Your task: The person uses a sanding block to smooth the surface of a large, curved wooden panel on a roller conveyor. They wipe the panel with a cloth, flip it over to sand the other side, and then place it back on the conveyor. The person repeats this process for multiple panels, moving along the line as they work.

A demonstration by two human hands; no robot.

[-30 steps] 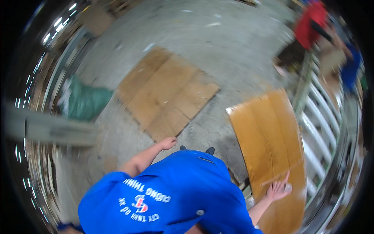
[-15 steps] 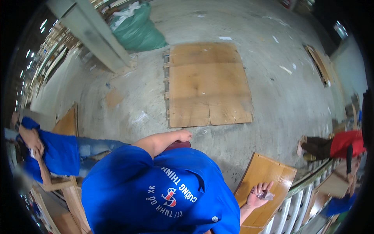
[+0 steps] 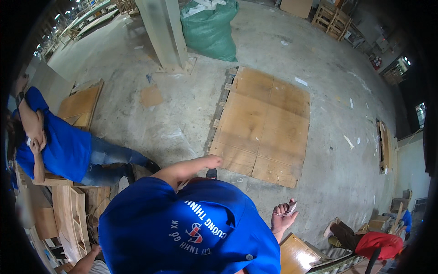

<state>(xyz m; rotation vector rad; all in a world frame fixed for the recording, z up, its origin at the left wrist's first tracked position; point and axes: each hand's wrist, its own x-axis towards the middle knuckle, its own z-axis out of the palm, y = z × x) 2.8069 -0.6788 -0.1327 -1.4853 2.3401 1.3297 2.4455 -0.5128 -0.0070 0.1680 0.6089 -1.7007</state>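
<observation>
My left hand (image 3: 212, 161) is closed in a loose fist in front of my blue shirt (image 3: 150, 219), with nothing showing between its fingers. Beyond it on the floor lies a wooden pallet covered with brown cardboard (image 3: 260, 132), apart from the hand. On the right, my right hand (image 3: 284, 218) is raised palm up, its fingers partly curled round a small folded grey-brown piece (image 3: 288, 209); its material is unclear. Just below that hand is a glossy orange-brown wooden panel (image 3: 296, 255).
A person in blue (image 3: 64, 137) stands at left beside wooden furniture parts (image 3: 75, 214). Another in red (image 3: 381, 244) is at lower right. A steel column (image 3: 166, 36) and a full green sack (image 3: 212, 36) stand ahead. Leaning panels (image 3: 383, 146) are at far right.
My view has turned, so the pallet, column and sack appear farther right. The wooden panel shows lower beneath my right hand. That hand still holds the small piece; my left stays closed.
</observation>
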